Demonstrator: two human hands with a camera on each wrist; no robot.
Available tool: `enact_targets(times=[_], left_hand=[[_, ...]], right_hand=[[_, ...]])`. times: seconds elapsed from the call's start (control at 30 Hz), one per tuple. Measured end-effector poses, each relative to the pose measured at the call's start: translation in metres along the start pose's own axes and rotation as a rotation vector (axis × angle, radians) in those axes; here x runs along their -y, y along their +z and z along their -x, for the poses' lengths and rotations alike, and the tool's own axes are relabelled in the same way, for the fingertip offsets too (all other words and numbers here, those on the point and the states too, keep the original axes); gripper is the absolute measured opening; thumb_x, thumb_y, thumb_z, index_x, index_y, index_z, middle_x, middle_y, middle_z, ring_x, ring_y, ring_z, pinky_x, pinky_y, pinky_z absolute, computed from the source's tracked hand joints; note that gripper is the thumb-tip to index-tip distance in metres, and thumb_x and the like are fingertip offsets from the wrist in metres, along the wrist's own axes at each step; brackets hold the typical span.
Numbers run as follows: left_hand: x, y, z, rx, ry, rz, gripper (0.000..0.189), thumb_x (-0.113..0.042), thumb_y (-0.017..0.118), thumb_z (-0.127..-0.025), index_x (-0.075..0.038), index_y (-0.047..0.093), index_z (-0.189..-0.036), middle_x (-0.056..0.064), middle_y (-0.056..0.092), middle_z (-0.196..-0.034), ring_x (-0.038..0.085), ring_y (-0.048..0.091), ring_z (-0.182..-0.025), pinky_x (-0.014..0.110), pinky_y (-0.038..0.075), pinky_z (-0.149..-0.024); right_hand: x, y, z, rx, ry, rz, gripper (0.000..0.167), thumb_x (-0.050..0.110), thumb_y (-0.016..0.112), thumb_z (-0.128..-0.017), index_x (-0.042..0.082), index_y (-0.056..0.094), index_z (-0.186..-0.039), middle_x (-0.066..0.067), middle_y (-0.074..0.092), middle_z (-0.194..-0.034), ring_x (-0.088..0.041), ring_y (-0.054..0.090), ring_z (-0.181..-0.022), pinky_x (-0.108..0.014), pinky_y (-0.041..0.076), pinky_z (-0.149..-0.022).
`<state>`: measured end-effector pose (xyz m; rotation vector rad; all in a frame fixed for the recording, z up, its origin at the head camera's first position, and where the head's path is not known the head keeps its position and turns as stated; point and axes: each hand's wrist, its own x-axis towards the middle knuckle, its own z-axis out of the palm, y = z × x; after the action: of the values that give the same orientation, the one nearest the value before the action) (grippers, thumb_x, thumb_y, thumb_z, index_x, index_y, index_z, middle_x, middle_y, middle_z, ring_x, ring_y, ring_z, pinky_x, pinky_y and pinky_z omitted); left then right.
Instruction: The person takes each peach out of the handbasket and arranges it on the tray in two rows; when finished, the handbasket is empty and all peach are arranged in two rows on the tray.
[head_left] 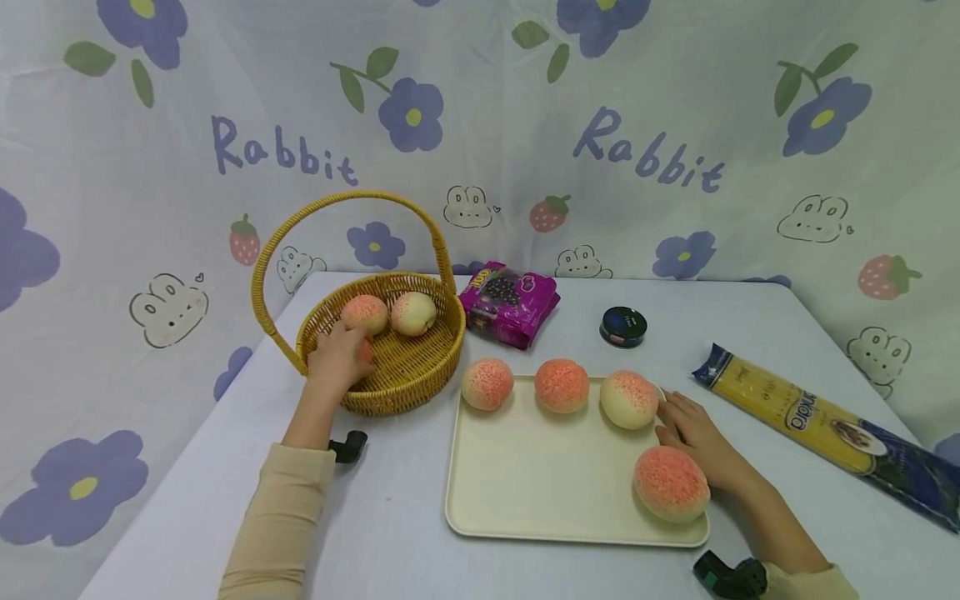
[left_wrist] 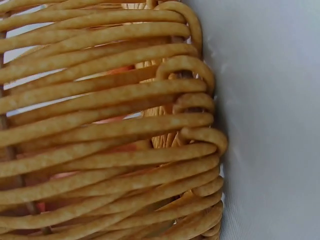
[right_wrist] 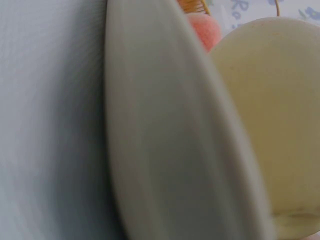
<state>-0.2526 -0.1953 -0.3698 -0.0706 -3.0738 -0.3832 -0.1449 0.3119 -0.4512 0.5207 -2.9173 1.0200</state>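
Observation:
My left hand (head_left: 339, 357) reaches over the near left rim of the wicker basket (head_left: 408, 392). Its fingers curl round a peach (head_left: 367, 350), mostly hidden beneath them. Two more peaches, a pink one (head_left: 364, 314) and a paler one (head_left: 413, 314), lie at the basket's back. The left wrist view is filled by woven basket wall (left_wrist: 110, 100). At the right edge of the cream tray (head_left: 540, 492), my right hand (head_left: 701, 442) lies with fingers extended, between a pale peach (head_left: 628, 400) and a large pink peach (head_left: 671, 485). The tray's rim (right_wrist: 170, 125) looms in the right wrist view.
Two other peaches (head_left: 487, 384) sit along the tray's back edge. Behind the tray are a purple snack bag (head_left: 510, 304) and a round dark tin (head_left: 623, 326). A long yellow-and-blue pasta packet (head_left: 825, 429) lies at right. The basket's tall handle (head_left: 352, 197) arches above it.

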Motion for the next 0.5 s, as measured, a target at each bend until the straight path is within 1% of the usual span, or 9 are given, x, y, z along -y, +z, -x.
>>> enact_targets(times=[0.07,0.1,0.2,0.33,0.5], left_hand=[[-0.0008,-0.0012,0.0006,0.004,0.007,0.016,0.055,-0.018,0.076,-0.073,-0.005,0.051,-0.121,0.028,0.038,-0.126,0.055,0.039,-0.105,0.066,0.038,-0.074],[-0.0010,-0.0013,0.0006,0.005,0.012,0.021,0.058,-0.020,0.076,-0.073,-0.005,0.050,-0.123,0.028,0.037,-0.127,0.055,0.040,-0.105,0.066,0.038,-0.074],[-0.0011,-0.0013,0.0004,-0.004,0.035,0.031,0.063,-0.022,0.076,-0.072,-0.007,0.049,-0.126,0.026,0.039,-0.128,0.052,0.043,-0.104,0.064,0.040,-0.074],[-0.0004,-0.0006,-0.0004,-0.038,0.068,0.028,0.061,-0.024,0.074,-0.071,-0.010,0.050,-0.125,0.024,0.042,-0.125,0.048,0.049,-0.098,0.059,0.043,-0.069],[-0.0011,-0.0001,-0.0013,-0.085,0.098,0.017,0.055,-0.024,0.070,-0.071,-0.012,0.053,-0.121,0.022,0.043,-0.124,0.046,0.049,-0.094,0.056,0.044,-0.065]], right_hand=[[0.0005,-0.0001,0.0001,0.001,0.002,-0.001,0.049,0.022,0.046,-0.095,-0.004,0.038,-0.135,-0.030,0.026,-0.141,-0.049,0.015,-0.129,-0.067,0.015,-0.096],[0.0007,-0.0002,0.0001,0.002,0.002,-0.003,0.049,0.022,0.047,-0.095,-0.005,0.038,-0.135,-0.031,0.026,-0.141,-0.049,0.015,-0.129,-0.068,0.015,-0.096],[0.0011,-0.0004,0.0005,0.001,0.003,-0.002,0.049,0.023,0.047,-0.094,-0.004,0.038,-0.135,-0.031,0.026,-0.140,-0.050,0.015,-0.129,-0.068,0.015,-0.096],[0.0009,-0.0006,0.0009,-0.009,-0.011,0.007,0.048,0.022,0.048,-0.094,-0.004,0.039,-0.134,-0.030,0.028,-0.140,-0.049,0.016,-0.129,-0.067,0.016,-0.096],[-0.0003,0.0000,0.0008,-0.013,-0.016,0.007,0.047,0.021,0.048,-0.094,-0.004,0.040,-0.133,-0.030,0.028,-0.140,-0.049,0.016,-0.129,-0.067,0.016,-0.096]])
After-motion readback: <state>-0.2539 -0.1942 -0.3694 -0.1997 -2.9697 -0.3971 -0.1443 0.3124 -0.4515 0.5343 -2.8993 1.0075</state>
